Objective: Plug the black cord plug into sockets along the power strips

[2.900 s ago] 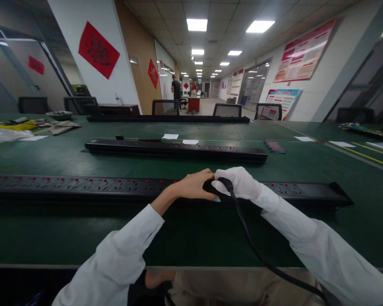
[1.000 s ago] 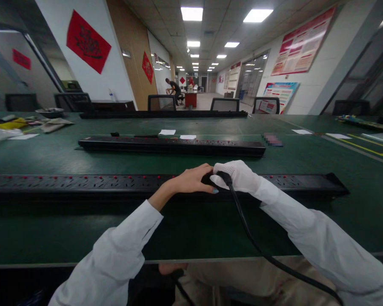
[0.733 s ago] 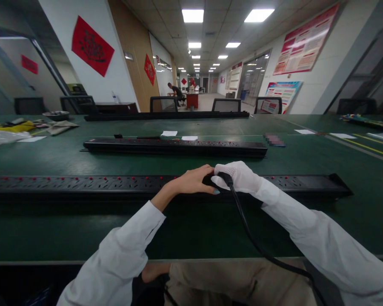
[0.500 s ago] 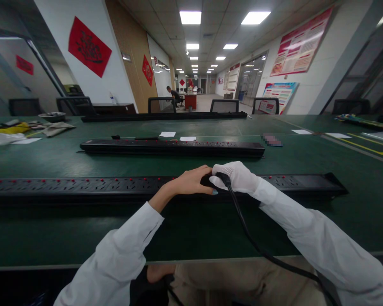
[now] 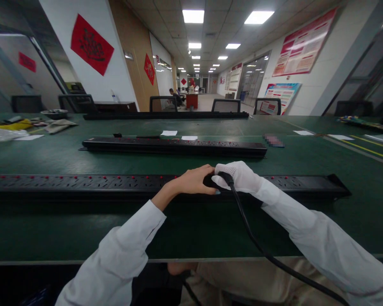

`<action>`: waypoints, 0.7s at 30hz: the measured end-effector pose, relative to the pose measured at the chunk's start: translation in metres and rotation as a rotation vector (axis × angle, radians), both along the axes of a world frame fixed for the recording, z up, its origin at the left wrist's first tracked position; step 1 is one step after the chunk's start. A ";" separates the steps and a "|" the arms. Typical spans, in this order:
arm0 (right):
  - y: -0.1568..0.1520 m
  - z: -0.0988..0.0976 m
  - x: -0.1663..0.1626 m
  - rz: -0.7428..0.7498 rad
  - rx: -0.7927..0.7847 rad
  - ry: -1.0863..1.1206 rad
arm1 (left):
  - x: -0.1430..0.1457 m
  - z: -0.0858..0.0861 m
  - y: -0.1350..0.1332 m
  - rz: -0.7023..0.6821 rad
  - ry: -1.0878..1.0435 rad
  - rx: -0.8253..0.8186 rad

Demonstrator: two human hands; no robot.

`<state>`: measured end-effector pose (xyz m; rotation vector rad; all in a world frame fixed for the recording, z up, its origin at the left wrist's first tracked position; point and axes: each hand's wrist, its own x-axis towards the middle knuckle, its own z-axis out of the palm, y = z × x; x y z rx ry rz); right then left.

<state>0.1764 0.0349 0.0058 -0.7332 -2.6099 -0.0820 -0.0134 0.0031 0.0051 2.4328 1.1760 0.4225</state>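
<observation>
"What lay farthest left?"

"The strip (image 5: 83, 183). It ran in from the left edge, flat on the table (image 5: 191, 238), sockets and red dots facing up."

"And the left arm?"

"Its sleeve (image 5: 115, 250) rose from the bottom, slanting up and rightward across the table's front edge. The wrist bent near the strip, so the bare left hand (image 5: 194, 180) lay over it, back upward, knuckles arched."

"How did those fingers stand?"

"They curved forward and to the right, tips close to the other hand. The thumb was apart from them, lower down, stretched rightward, its nail pale blue. Something dark showed in the gap; whether they were clamped on it, I couldn't tell."

"Next, going right?"

"The right hand (image 5: 242, 176), in a white glove, reaching in from the right, just beside the left. Thumb and fingers were closed on the plug (image 5: 226, 179), above the strip."

"Was the plug in a socket?"

"The hands hid that. The cord (image 5: 243, 214) left it downward, then curved right, over the table's edge."

"And the right arm?"

"It slanted down to the lower right corner, wrist almost in line with the forearm. Beyond it the strip's right end stuck out."
</observation>
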 end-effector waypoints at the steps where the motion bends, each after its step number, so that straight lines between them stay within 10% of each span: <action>1: 0.000 0.000 0.000 0.001 0.003 0.003 | 0.000 0.000 0.000 -0.003 -0.002 0.012; 21: -0.001 0.001 0.001 0.012 -0.005 0.007 | -0.003 0.001 0.001 -0.027 -0.044 -0.069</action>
